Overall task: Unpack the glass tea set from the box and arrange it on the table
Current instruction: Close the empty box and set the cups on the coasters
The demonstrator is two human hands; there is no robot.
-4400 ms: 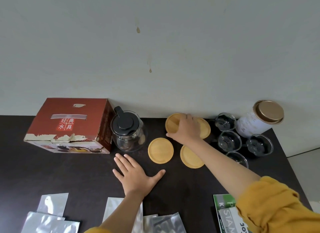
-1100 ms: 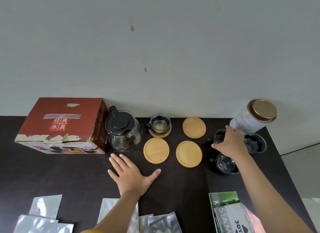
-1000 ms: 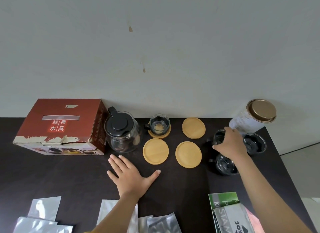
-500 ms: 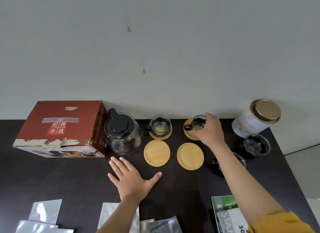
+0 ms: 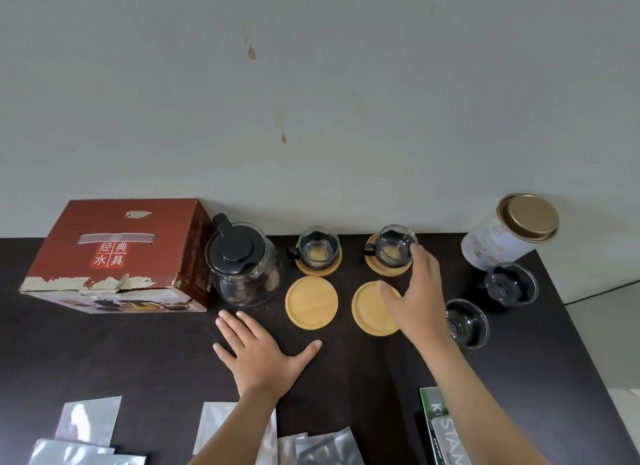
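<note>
A red cardboard box (image 5: 114,253) stands at the back left. Beside it is a glass teapot (image 5: 242,264) with a black lid. Two glass cups sit on wooden coasters at the back: the left cup (image 5: 318,247) and the right cup (image 5: 394,246). Two bare coasters lie in front, the left coaster (image 5: 311,302) and the right coaster (image 5: 369,309). My right hand (image 5: 415,298) hovers over the right coaster with relaxed fingers, one fingertip near the right cup's rim, holding nothing. My left hand (image 5: 259,354) rests flat on the dark table (image 5: 104,354). Two more cups (image 5: 467,321) (image 5: 510,284) stand at the right.
A white tin with a gold lid (image 5: 509,232) leans at the back right corner. Silver foil pouches (image 5: 86,426) lie along the front edge, and a green-and-grey packet (image 5: 446,430) lies at the front right. A wall runs just behind the table.
My right hand took a cup from the right group, set it on the back right coaster, let go and drew back toward me. The left hand stayed flat.
</note>
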